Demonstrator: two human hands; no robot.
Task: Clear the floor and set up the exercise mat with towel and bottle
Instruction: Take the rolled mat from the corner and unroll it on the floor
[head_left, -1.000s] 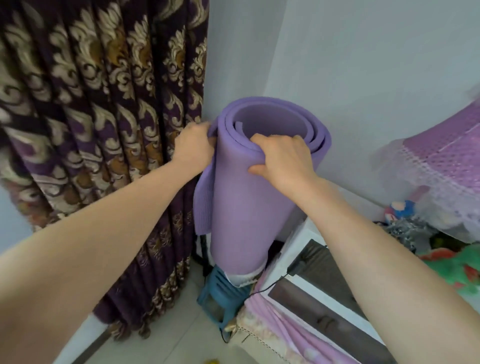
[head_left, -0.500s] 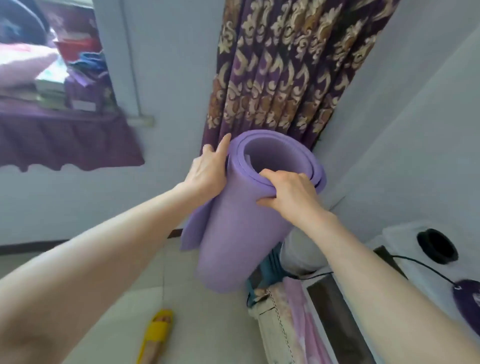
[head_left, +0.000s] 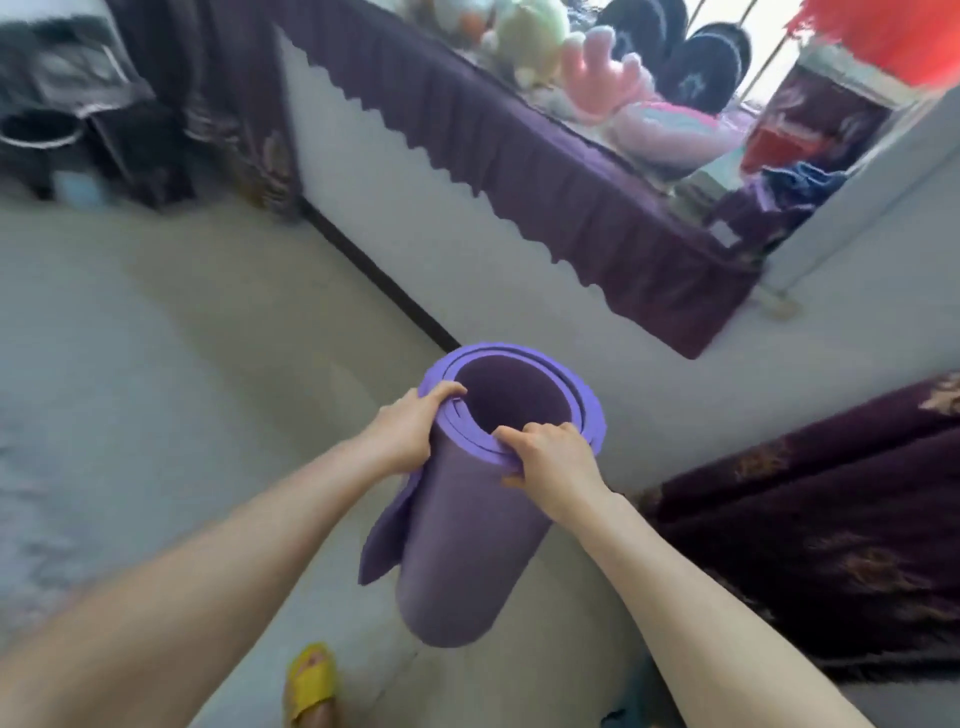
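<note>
A rolled purple exercise mat (head_left: 467, 545) hangs upright in mid-air in front of me, clear of the floor, with its loose outer flap trailing on the left. My left hand (head_left: 410, 428) grips the upper rim on the left side. My right hand (head_left: 550, 457) pinches the near rim, fingers hooked inside the roll. No towel or bottle is in sight.
Pale tiled floor (head_left: 156, 389) spreads to the left. A window ledge with a dark purple cloth (head_left: 519, 171) holds plush toys and boxes. A patterned curtain (head_left: 831, 519) hangs at right. My foot in a yellow slipper (head_left: 311, 680) is below. A dark bin (head_left: 39, 135) stands far left.
I have lifted the mat out of the corner and turned left with it. The view swung from the curtain corner to the window ledge and open floor. Both hands kept their grip.
</note>
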